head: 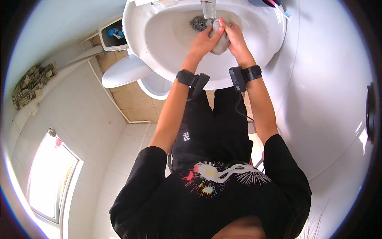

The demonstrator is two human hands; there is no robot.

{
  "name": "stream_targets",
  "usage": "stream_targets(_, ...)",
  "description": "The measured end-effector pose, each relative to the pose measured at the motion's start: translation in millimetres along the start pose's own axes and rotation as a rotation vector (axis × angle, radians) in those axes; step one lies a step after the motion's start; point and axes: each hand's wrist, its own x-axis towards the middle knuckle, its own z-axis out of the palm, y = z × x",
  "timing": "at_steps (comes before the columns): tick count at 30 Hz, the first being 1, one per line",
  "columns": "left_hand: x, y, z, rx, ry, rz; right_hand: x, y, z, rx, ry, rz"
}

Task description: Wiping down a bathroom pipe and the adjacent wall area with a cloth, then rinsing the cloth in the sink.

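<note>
Both my hands hold a wet, light grey cloth point(220, 47) over the white washbasin point(179, 61), just in front of the tap point(209, 10). My left hand point(207, 41) grips its left side, with the thumb across the top. On the cloth's right side, my right hand point(235, 35) presses with its fingers and thumb near my left thumb. The cloth is bunched, and its lower end hangs below the fingers. A dark, round mesh-like thing point(198, 24) lies at the drain, left of the tap. Each wrist bears a black strap with a small black box.
A toothbrush point(285, 13) sticks out from a dark cup point(262, 2) at the basin's back right rim. Left of the basin stand a bin point(113, 47) and a toilet with its lid point(126, 71) raised. A wall is close on the right.
</note>
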Motion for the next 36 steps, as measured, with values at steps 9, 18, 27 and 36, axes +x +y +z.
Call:
stream_targets(9, 7.0, 7.6, -13.4, 0.151, 0.360, 0.040, 4.5, -1.7, 6.0, -0.348, 0.172, -0.130)
stream_targets(18, -20.0, 20.7, -0.4, 0.038, 0.250, 0.068, 12.8, 23.0, 18.6, -0.048, 0.077, 0.162)
stream_targets(27, -14.6, 11.7, -19.9, -0.306, 0.212, -0.123, -7.4, 4.2, 29.9, 0.023, -0.174, 0.209)
stream_targets(36, -21.6, 21.1, -22.3, 0.058, 0.081, -0.161, 31.7, 19.1, 5.8, 0.178, -0.009, 0.245)
